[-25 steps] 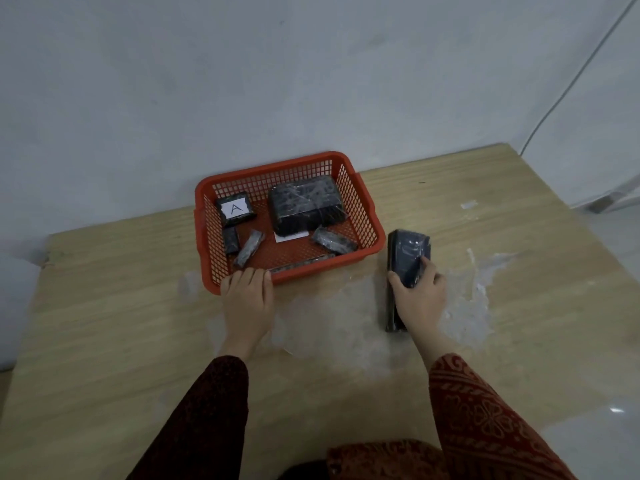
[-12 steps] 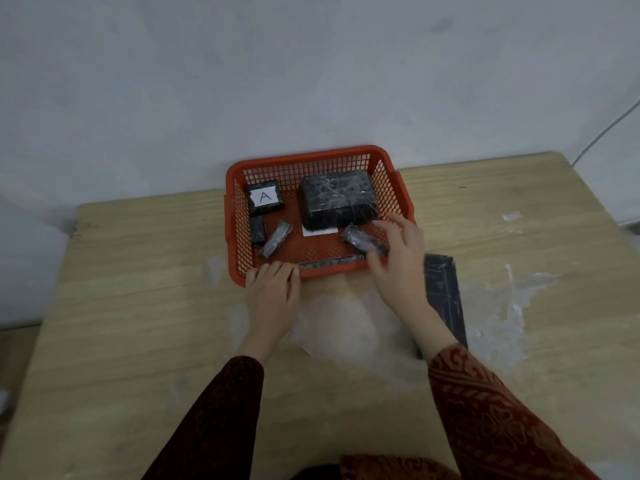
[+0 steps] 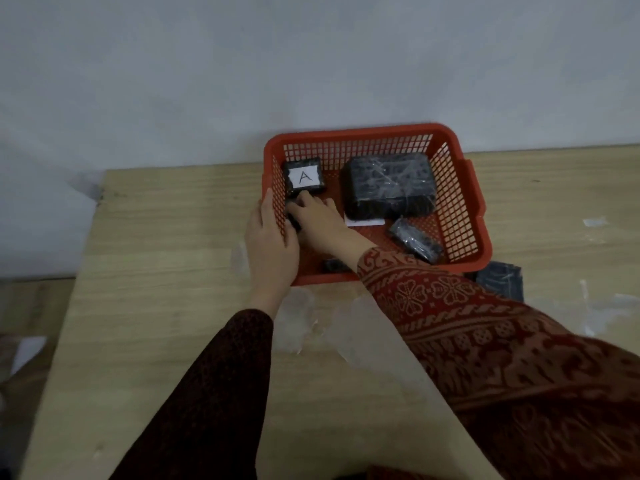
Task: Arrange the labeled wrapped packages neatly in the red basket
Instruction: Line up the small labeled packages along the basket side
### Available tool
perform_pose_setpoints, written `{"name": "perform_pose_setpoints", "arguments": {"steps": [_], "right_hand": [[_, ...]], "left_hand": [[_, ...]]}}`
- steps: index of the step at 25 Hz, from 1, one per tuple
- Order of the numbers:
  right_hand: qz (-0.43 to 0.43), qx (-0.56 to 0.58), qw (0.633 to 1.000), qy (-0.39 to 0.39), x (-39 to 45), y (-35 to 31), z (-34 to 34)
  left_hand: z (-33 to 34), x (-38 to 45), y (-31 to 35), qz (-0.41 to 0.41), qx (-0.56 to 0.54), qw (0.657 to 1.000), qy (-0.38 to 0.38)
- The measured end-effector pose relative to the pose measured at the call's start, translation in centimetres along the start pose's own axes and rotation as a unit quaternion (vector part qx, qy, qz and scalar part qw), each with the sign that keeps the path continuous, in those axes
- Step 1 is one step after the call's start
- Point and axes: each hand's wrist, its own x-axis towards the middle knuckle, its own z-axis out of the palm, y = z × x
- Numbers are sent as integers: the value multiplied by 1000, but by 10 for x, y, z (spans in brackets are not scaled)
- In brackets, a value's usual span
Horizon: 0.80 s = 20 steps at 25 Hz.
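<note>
The red basket stands at the table's far edge by the wall. Inside lie a small black package labelled A at the back left, a large black wrapped package at the back right, and a slim black package at the front right. My left hand rests flat against the basket's outer left wall. My right hand reaches into the left side, fingers curled on a small dark package just below the A package. Another dark piece shows under my forearm.
A flat dark wrapped package lies on the wooden table just outside the basket's front right corner. A white paper slip pokes out under the large package. Tape residue marks the table. The wall is close behind.
My right hand has crossed from the basket's front right to its left side and closed on a small package. My left hand slid from the front rim to the left wall. The view shifted left.
</note>
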Motion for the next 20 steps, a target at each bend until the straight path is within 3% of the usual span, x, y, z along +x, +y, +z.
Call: {"name": "perform_pose_setpoints", "arguments": {"steps": [4, 9, 15, 17, 20], "right_hand": [[43, 31, 999, 2, 20, -7, 2], [68, 96, 987, -108, 35, 0, -7], [13, 96, 994, -54, 23, 3, -2], [5, 150, 988, -22, 22, 9, -7], [71, 265, 960, 53, 19, 22, -10]], "left_hand": [[2, 0, -6, 13, -32, 999, 25], [1, -2, -4, -5, -46, 998, 31], [-1, -3, -3, -5, -50, 998, 27], [-1, -3, -3, -10, -53, 998, 29], [-1, -3, -3, -19, -45, 998, 32]]}}
